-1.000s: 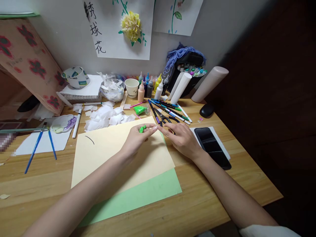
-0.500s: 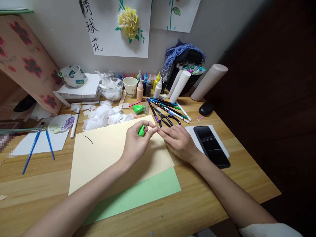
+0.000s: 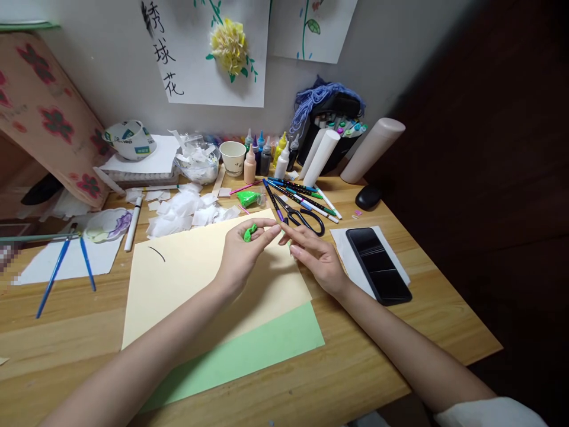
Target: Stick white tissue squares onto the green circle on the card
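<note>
My left hand (image 3: pixel 243 252) is curled closed around a lump of bright green modelling clay (image 3: pixel 250 232), which shows between palm and fingers. Its thumb and index finger are pinched together, and whatever lies at their tips is too small to make out. My right hand (image 3: pixel 316 255) meets those fingertips with its index finger, while its other fingers and thumb are spread apart. Nothing shows in the right hand. Below both hands lies a cream sheet of paper (image 3: pixel 178 296) with a short black curved line at its upper left. A green sheet (image 3: pixel 275 344) sticks out from under it.
Scissors (image 3: pixel 306 219) and several pens lie beyond my hands, beside a bag of green clay (image 3: pixel 249 198). Torn white paper (image 3: pixel 178 210), a paper cup (image 3: pixel 233 158) and paint bottles stand behind. A phone (image 3: pixel 377 265) and a mouse (image 3: pixel 368 197) are at the right.
My right hand's fingers have spread and its thumb has come away from the rest. The left hand keeps its pinch and the clay. The view has shifted slightly.
</note>
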Motion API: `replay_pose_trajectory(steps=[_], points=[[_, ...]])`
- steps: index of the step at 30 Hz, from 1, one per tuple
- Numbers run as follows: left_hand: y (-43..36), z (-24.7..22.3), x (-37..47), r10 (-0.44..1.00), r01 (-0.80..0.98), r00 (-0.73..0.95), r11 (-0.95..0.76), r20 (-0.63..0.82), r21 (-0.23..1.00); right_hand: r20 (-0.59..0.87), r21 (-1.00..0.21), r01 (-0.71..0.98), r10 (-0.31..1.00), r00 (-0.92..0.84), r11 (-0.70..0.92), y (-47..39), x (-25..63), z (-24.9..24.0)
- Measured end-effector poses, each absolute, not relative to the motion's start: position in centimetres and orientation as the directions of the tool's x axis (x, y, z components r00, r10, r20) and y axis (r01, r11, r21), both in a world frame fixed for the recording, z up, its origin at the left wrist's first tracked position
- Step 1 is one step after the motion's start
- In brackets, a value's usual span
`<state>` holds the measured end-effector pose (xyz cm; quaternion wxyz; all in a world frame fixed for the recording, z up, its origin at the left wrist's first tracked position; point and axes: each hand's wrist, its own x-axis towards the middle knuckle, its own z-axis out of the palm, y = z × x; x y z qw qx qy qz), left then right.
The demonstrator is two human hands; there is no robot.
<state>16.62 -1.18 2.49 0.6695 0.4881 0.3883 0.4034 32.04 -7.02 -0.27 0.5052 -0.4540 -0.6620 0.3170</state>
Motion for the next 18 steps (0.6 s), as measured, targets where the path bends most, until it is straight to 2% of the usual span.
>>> replay_pose_trajectory(steps=[4,8,14,18], points=[[-1.18,2.49,16.53,0.861,-0.241,0.479,0.318,-0.173,0.917,0.413,-0.843,0.339,0.906,-0.087,0.417,-7.05,32.23,0.01],[-1.19,2.66,16.53,0.740,-0.316,0.632,0.516,-0.229,0.796,0.478,-0.775,0.410,0.870,-0.118,0.482,-7.13,32.25,0.07],[-1.38,2.73,16.42,0.590,-0.382,0.769,0.733,-0.246,0.562,0.628,-0.574,0.490,0.737,-0.251,0.656,-7.06,32.68,0.03],[-1.45,2.74,16.30,0.544,-0.373,0.806,0.774,-0.235,0.512,0.649,-0.452,0.560,0.687,-0.327,0.694,-7.06,32.96,0.11]])
